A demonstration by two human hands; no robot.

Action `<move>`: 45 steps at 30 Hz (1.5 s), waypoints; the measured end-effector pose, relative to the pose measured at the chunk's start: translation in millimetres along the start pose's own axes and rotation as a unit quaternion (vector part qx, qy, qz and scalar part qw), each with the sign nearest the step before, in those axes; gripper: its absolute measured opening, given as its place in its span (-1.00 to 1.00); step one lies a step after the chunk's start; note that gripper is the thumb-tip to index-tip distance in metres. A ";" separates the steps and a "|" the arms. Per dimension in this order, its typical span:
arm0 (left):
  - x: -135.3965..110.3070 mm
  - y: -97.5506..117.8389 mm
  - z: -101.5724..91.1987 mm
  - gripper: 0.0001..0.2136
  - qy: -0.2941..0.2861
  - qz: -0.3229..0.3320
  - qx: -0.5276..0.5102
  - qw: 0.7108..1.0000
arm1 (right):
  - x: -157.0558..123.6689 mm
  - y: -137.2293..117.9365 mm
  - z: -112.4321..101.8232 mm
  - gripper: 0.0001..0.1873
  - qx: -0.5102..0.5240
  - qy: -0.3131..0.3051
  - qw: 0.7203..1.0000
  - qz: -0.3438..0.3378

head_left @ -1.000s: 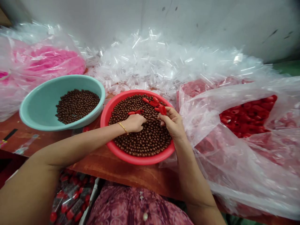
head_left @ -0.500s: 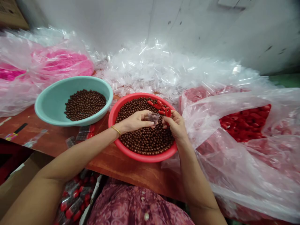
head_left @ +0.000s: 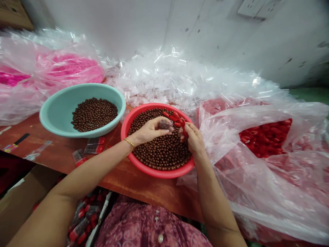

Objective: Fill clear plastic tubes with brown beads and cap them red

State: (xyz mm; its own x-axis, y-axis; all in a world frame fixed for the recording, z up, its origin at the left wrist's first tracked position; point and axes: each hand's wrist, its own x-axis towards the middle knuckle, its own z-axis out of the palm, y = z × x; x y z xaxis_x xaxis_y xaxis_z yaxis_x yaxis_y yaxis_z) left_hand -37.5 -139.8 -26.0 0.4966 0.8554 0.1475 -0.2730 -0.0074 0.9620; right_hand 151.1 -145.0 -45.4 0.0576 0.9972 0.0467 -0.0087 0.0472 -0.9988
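My left hand (head_left: 150, 130) hovers over the red bowl (head_left: 154, 169) of small brown balls and pinches a small clear tube (head_left: 164, 124) with brown balls in it. Just to the right of it, my right hand (head_left: 193, 138) is closed on red caps (head_left: 183, 124). A few more red caps (head_left: 171, 116) lie on the balls at the bowl's far side. The two hands are close together, almost touching.
A teal bowl (head_left: 56, 113) of brown balls stands to the left. Filled capped tubes (head_left: 94, 146) lie on the wooden table between the bowls. A pile of clear tubes (head_left: 180, 79) is behind, a bag of red caps (head_left: 264, 135) right, pink bags (head_left: 64, 68) far left.
My left hand rose from the brown balls holding a small clear tube and turned towards my right hand. The right hand stayed over the bowl's right side with its caps.
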 end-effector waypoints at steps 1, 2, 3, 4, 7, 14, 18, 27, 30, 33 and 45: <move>-0.2 0.4 0.0 -0.78 0.003 0.008 -0.006 1.000 | 0.4 0.8 0.0 -0.64 0.001 0.006 1.000 0.001; -0.3 0.6 -0.1 -0.79 0.002 0.012 -0.009 1.000 | 0.9 1.6 -0.1 -0.63 0.001 0.010 1.000 0.003; -0.1 0.5 -0.4 -0.79 -0.001 0.012 -0.008 1.000 | 1.5 2.4 -0.3 -0.62 -0.001 0.012 1.000 0.005; 0.3 0.1 -0.8 -0.79 -0.004 0.008 -0.005 1.000 | 2.1 3.2 -0.7 -0.62 -0.004 0.013 1.000 0.009; 2.3 -1.5 -2.7 -0.79 0.005 -0.004 -0.002 1.000 | 3.4 5.3 -2.1 -0.63 -0.007 0.015 1.000 0.010; 0.3 1.7 0.2 -0.81 -0.038 -0.067 0.029 0.997 | -4.8 2.3 2.9 -0.65 -0.103 -0.025 0.987 -0.120; -2.1 3.3 2.8 -0.82 -0.051 -0.093 0.059 0.993 | -11.6 -8.0 10.0 -0.63 -0.217 -0.075 0.946 -0.230; -4.8 -5.2 1.7 -0.79 -0.009 -0.014 0.195 0.981 | -21.2 -18.7 7.5 -0.56 -0.433 -0.082 0.830 -0.343; -4.9 -6.1 3.7 -0.83 0.010 0.010 0.228 0.973 | -26.8 -18.9 9.3 -0.54 -0.468 -0.092 0.794 -0.377; -4.7 -4.9 5.0 -0.86 0.027 0.002 0.253 0.967 | -30.6 -18.4 10.2 -0.53 -0.494 -0.095 0.776 -0.379; -5.2 3.6 12.0 -0.87 -0.058 -0.037 0.368 0.927 | 1.9 -27.7 34.5 -0.34 -0.114 -0.050 0.985 -0.123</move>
State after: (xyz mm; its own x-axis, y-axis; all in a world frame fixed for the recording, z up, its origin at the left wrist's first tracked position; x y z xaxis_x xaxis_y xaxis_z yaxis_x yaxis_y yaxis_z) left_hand -31.2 -150.5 -20.6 0.5879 0.8068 0.0585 0.3804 -0.3395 0.8603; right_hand 117.1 -142.4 -17.2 -0.0678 0.9584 0.2773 0.2182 0.2855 -0.9332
